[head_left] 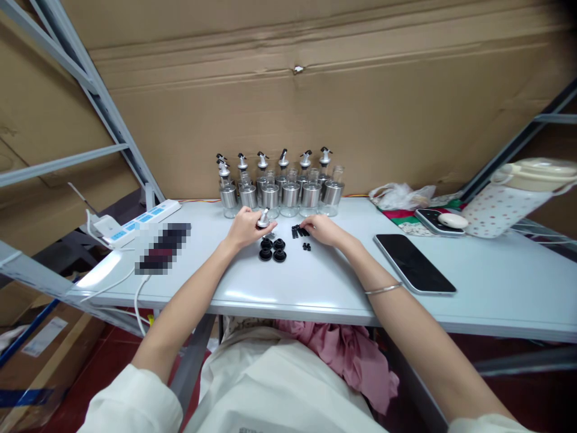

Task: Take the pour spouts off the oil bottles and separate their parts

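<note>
My left hand (244, 228) is closed around a silver pourer top (264, 219), held just above the table in front of the bottles. Beside it, my right hand (321, 229) reaches down with fingertips at a small group of black flip caps (298, 231); whether one is pinched there is too small to make out. Several round black stoppers (273, 250) sit between the hands, nearer to me. Tiny black pieces (307, 246) lie just below the flip caps. Behind the hands stand two rows of glass bottles with steel bands (291, 195); the back row and the front left one carry pourer tops.
A tablet-like black phone (415, 263) lies at right. Beyond it are another phone (435, 221), a plastic bag (401, 196) and a dotted tumbler (505, 201). A power strip (146, 222) with white cables and a pixelated object (164, 248) occupy the left. Cardboard (315, 114) backs the table.
</note>
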Demonstrator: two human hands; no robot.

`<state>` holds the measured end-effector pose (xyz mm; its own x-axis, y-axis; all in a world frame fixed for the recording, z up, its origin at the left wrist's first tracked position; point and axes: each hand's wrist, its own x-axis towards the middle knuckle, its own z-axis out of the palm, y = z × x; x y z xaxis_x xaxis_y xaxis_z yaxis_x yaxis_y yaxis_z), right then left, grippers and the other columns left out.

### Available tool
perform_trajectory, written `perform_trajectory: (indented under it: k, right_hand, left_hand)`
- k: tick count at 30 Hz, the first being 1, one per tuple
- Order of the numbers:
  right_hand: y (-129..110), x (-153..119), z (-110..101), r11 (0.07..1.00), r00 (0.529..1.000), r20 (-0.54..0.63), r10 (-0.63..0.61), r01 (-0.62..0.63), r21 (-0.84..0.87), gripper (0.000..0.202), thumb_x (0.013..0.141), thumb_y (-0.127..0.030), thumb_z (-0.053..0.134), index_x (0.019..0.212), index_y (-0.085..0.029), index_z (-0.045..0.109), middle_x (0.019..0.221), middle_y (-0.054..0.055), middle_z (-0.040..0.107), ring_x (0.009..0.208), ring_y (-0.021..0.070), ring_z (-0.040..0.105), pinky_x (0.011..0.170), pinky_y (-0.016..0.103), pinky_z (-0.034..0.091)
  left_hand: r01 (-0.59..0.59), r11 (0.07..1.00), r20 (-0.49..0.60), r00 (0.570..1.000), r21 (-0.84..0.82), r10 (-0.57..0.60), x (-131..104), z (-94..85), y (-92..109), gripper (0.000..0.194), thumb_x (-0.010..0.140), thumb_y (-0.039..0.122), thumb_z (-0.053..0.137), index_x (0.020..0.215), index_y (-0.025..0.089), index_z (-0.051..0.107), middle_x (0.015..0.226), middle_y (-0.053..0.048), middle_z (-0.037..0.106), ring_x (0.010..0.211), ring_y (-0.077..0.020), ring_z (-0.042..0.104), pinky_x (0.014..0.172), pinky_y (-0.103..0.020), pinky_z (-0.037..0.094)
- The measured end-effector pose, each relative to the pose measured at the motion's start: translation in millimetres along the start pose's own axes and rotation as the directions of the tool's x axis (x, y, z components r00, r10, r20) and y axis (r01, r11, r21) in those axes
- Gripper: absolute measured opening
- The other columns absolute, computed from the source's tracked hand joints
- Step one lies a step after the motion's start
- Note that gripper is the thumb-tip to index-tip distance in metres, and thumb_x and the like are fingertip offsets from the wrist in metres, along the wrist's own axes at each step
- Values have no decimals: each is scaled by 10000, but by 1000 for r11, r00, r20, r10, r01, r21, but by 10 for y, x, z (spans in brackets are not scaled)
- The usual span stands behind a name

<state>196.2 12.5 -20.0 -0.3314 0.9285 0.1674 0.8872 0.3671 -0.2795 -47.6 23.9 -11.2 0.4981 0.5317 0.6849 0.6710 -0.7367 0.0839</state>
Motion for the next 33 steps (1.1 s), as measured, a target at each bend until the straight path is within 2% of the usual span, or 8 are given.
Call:
perform_trajectory:
  k: [5,15,22,28,33]
  right_hand:
    - [-77,-15,-54,1000,999,39,8,-9,24,363,770,8,447,991,-103,713,1039,107,707,966,206,642,862,252,450]
    - [-75,18,32,994,994,22,-107,107,5,411,746,31,420,980,-110,727,1027,122,696,916,199,627,875,269,447]
    - [-82,21,67,987,987,1,-158,158,25,503,718,55,389,1050,-146,709,902,95,675,783,164,599,764,240,458]
    - [-77,27,97,986,986,21,-165,164,43,506,705,59,391,1035,-144,716,925,104,660,803,170,596,788,243,449]
    - [-72,32,92,990,992,17,-126,124,71,477,701,69,385,980,-126,719,924,108,671,804,170,590,789,258,437]
  left_hand:
    - [21,1000,35,999,-5,-21,3,-9,23,440,812,503,515,550,199,335,485,33,428,512,-122,391,637,-277,370]
    - [30,1000,62,998,-6,-30,0,-14,36,430,816,508,509,562,200,347,493,24,455,527,-132,437,631,-275,384]
    - [38,999,105,994,-2,-37,5,-14,55,404,821,516,498,593,196,401,514,16,479,546,-141,465,656,-283,388]
    - [40,999,144,989,-29,-36,6,1,75,399,816,515,503,596,194,414,518,19,470,549,-143,463,662,-283,383]
    - [13,999,127,992,-41,-7,5,17,74,405,829,525,478,608,189,430,546,15,492,558,-137,445,704,-296,381]
